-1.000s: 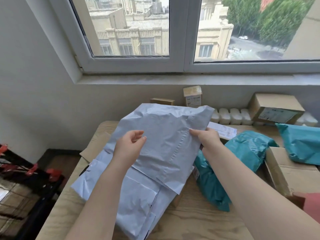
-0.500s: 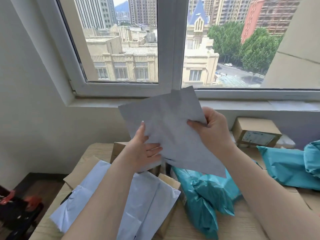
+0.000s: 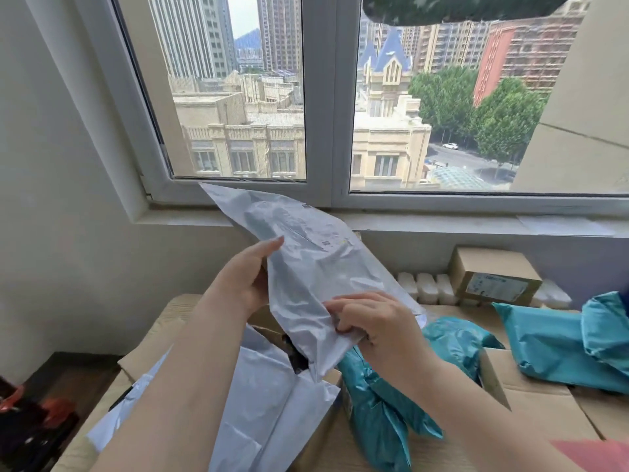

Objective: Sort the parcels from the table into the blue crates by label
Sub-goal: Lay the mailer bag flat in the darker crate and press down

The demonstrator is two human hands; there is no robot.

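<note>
I hold a white plastic mailer parcel (image 3: 306, 267) up in front of the window, tilted, with its printed label side facing me. My left hand (image 3: 248, 277) grips its left edge. My right hand (image 3: 371, 321) pinches its lower right edge. Below it on the wooden table (image 3: 425, 451) lie another white mailer (image 3: 265, 413), a teal mailer (image 3: 384, 410) and more teal mailers (image 3: 558, 342) at the right. No blue crate is in view.
Cardboard boxes stand at the back right (image 3: 493, 281) and front right (image 3: 531, 396), with a row of small white packs (image 3: 425, 287) along the wall. A dark rack with red parts (image 3: 30, 420) sits on the floor at the left. The window sill (image 3: 442, 223) runs behind.
The white mailer was lifted from the pile and turned over, so its label side now faces me. My right hand shifted from its upper edge down to its lower edge. The camera tilted up.
</note>
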